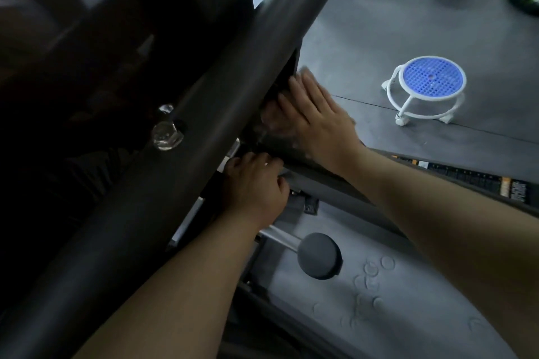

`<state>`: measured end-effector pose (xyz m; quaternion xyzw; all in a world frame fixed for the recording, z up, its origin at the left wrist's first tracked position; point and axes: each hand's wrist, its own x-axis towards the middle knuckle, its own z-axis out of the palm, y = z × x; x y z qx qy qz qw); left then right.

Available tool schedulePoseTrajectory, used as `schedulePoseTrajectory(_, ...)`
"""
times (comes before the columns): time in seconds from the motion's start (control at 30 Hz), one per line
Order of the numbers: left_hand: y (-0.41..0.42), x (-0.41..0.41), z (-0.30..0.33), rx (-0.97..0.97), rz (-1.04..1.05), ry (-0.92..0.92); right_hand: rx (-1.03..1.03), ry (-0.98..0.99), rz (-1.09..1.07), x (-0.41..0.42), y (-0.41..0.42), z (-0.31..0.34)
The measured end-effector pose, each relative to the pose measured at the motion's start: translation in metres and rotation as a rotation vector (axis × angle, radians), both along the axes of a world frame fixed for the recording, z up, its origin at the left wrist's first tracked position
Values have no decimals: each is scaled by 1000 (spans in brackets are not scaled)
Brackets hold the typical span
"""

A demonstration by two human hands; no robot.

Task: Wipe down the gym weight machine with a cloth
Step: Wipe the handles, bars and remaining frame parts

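The gym weight machine's thick dark frame tube (180, 172) runs diagonally from lower left to upper right. My right hand (318, 119) lies flat with straight fingers, pressing on a dark panel just under the tube. A blurred greyish patch (269, 125) under its fingertips may be the cloth; I cannot tell for sure. My left hand (256, 186) is just below, its fingers curled round the edge of a lower frame bar (320, 183). Everything left of the tube is in deep shadow.
A shiny hex bolt (166, 132) sticks out of the tube. A round grey capped rod (319, 255) juts out below my left wrist. A small white stool with a blue mesh seat (428, 87) stands on the grey floor to the right. A labelled bar (466, 178) passes under my right forearm.
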<state>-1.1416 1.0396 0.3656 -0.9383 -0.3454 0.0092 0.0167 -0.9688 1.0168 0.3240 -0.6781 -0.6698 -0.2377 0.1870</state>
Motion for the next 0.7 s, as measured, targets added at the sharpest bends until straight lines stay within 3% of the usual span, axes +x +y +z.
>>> schedulePoseTrajectory(0.1, 1, -1, -1, 1, -11, -8, -27, 37, -32, -7, 7, 11)
schedulePoseTrajectory(0.2, -1, -2, -1, 2, -10, -30, -60, 160, -127, -5, -19, -19)
schedulePoseTrajectory(0.3, 0, -1, -2, -10, -4, -30, -104, 452, -198, 4, -54, -49)
schedulePoseTrajectory(0.43, 0, 0, -2, -7, -7, -13, -222, 912, -282, 6, -41, -17)
schedulePoseTrajectory(0.7, -2, 0, 2, -29, -3, 0, -270, 1010, -158, 1, 17, 52)
